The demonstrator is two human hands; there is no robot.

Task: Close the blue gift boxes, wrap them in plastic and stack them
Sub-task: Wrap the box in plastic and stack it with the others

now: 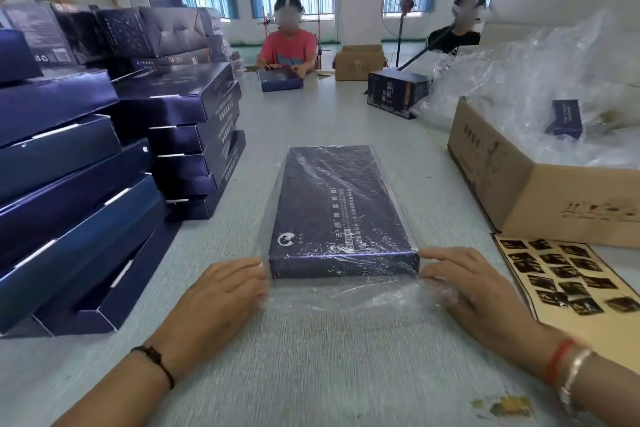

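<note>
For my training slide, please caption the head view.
Both hands, left hand and right hand, press plastic wrap at the near end of a closed blue gift box.

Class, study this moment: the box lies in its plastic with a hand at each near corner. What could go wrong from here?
1. The loose plastic bunched at the near end may crease or tear if the left hand and right hand pull unevenly.
2. The box could slide on the table, wrapping crooked.
3. The stack leans with open flaps; adding a box may topple it.
</note>
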